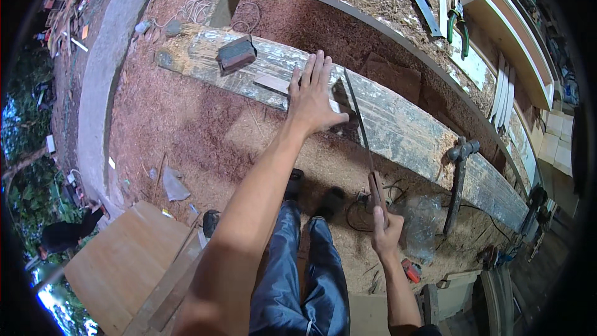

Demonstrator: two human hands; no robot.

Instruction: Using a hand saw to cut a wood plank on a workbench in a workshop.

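Observation:
My left hand (313,101) lies with fingers stretched out on a thin pale strip of wood (272,82), pressed to a worn, paint-stained plank bench (398,127). The strip's left end shows; the rest is under the hand. Just right of that hand, a handsaw (360,121) with a narrow dark blade reaches across the bench. Its brown wooden handle is gripped by my right hand (387,230), which is in front of the bench's near edge. Whether the blade touches the strip I cannot tell.
A hammer (459,152) lies on the bench at the right, its handle over the near edge. A dark block (237,54) sits at the left. Beyond, a sawdust-covered table (373,6) holds green-handled pliers (459,25) and a wooden frame (510,37). Sawdust covers the ground.

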